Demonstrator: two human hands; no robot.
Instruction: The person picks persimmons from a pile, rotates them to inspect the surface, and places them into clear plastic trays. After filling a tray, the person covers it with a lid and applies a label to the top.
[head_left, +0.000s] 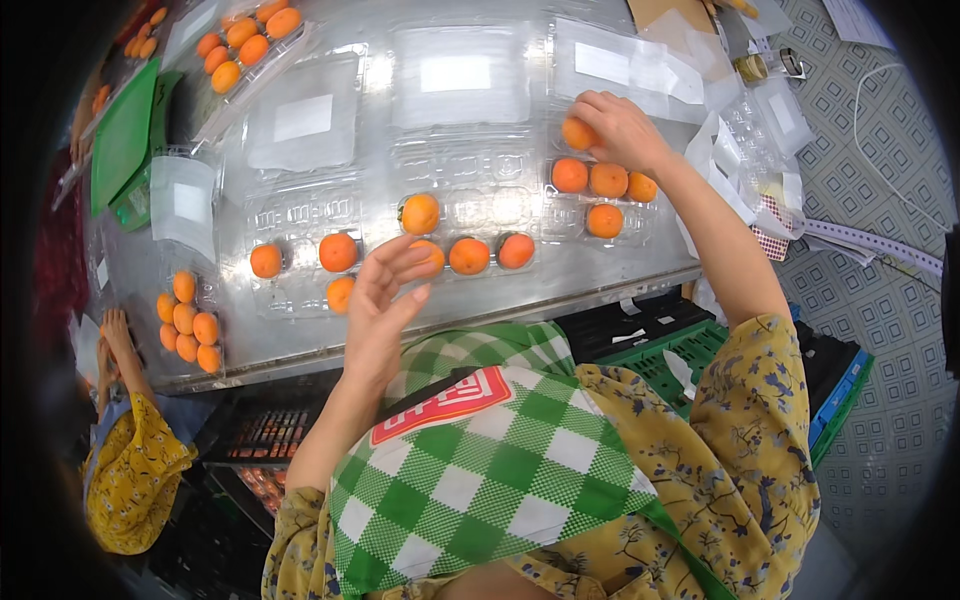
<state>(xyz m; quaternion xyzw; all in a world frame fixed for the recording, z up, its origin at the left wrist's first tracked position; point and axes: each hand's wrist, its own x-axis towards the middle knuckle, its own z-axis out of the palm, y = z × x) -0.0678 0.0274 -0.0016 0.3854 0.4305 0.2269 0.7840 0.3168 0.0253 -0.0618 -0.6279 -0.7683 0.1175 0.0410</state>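
My right hand (619, 131) grips an orange round fruit (579, 133) at the far edge of the right clear plastic clamshell tray (559, 223), which holds several more such fruits. Over the middle tray (450, 161) hovers my left hand (386, 292), fingers spread and slightly curled, partly covering a fruit (427, 257). Whether it touches that fruit is unclear. Several fruits lie in the middle tray, among them one with a dark green bit at its side (420, 214). Another tray (304, 206) to the left also holds several fruits. The trays' lids stand open, each with a white label.
A green scale (124, 142) stands at the left of the metal table (300, 341). Filled trays of fruit (255, 49) sit at far left and near left. A co-worker's hands (116, 337) are at the left edge. Paper and plastic sheets (716, 161) lie right; green crates (660, 364) stand below the table's edge.
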